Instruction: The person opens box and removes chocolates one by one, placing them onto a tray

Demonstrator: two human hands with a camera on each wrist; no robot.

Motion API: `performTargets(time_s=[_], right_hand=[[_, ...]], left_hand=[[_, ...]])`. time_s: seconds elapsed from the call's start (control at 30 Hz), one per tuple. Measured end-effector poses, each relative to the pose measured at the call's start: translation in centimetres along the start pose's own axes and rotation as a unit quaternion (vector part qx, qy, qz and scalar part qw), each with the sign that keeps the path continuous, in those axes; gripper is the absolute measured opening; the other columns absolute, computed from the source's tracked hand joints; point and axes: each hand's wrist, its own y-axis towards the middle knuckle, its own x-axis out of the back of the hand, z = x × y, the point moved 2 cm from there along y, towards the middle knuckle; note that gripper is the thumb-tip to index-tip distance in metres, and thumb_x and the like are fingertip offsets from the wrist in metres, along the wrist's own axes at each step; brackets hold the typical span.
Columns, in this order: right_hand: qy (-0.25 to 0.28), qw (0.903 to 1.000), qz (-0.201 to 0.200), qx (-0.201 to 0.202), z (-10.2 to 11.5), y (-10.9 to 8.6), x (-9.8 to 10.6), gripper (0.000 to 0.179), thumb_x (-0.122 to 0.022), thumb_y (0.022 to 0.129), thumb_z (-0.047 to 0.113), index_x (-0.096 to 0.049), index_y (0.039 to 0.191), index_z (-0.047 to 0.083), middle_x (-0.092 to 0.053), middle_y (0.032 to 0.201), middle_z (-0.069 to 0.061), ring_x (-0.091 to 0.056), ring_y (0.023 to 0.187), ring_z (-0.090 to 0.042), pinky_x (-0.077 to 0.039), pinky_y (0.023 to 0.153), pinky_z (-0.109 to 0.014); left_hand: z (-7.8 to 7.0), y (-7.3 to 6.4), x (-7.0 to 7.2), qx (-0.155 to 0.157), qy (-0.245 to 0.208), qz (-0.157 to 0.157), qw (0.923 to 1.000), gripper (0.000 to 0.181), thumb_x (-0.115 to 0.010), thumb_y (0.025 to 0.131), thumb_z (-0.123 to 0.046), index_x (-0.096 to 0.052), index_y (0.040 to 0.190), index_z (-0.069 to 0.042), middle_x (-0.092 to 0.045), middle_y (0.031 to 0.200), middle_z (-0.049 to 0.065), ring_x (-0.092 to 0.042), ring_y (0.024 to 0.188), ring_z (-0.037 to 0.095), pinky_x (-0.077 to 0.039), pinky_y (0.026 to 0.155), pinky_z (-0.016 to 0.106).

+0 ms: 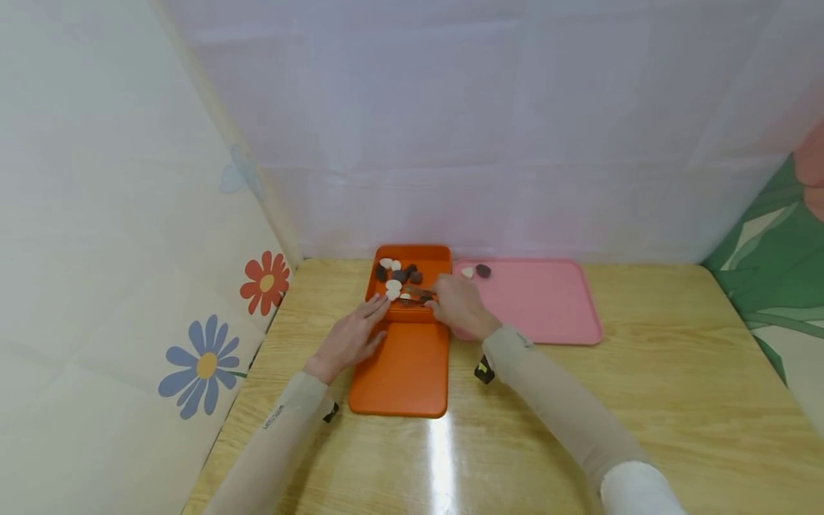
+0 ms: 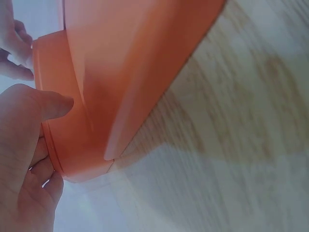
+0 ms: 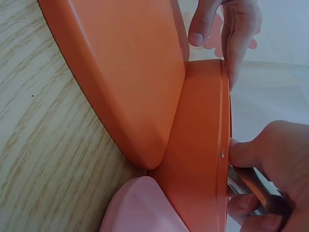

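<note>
My right hand (image 1: 462, 306) grips a pair of tongs (image 3: 263, 191) over the front right of an orange box (image 1: 421, 252). The tong ends reach inside, low among several white pebble-like pieces (image 1: 393, 286) and several dark ones (image 1: 399, 275). At the box's front left corner, my left hand (image 1: 347, 340) rests its straight fingers on the rim, with the thumb apart by the front wall (image 3: 203, 121). On the pink tray (image 1: 541, 307) to the right, a white piece (image 1: 467, 272) and a dark piece (image 1: 483, 271) lie in the far left corner.
A flat orange lid (image 1: 399, 372) lies right in front of the box on the wooden table (image 1: 644, 400). The pink tray sits close against the box's right side. A pale cloth wall (image 1: 489, 143) rises behind, and a flower-printed one (image 1: 129, 250) stands on the left.
</note>
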Motion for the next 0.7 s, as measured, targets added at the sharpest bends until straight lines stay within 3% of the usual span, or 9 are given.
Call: performTargets(time_s=[0.4,0.7], right_hand=[[-0.010,0.9999,-0.007,0.004,0.22,0.76,0.04,0.012,-0.082,0.096,0.022,-0.086,0.096,0.011,-0.073,0.078,-0.002,-0.058,0.063,-0.016,-0.043,0.053,-0.028],[-0.043,0.9989,-0.013,0.014,0.37,0.25,-0.19,0.020,-0.080,0.098,0.026,-0.086,0.111,0.012,-0.071,0.093,-0.006,-0.057,0.067,-0.016,-0.043,0.052,-0.028]], left_hand=[[0.01,-0.01,0.22,-0.005,0.002,-0.002,1.0000,0.067,-0.073,0.103,-0.019,-0.046,0.161,0.000,-0.045,0.167,0.019,-0.042,0.156,0.036,-0.042,0.123,0.054],[-0.22,-0.08,0.20,-0.005,0.011,-0.005,0.9999,0.066,-0.073,0.104,-0.020,-0.046,0.161,0.000,-0.046,0.166,0.018,-0.043,0.155,0.036,-0.047,0.119,0.053]])
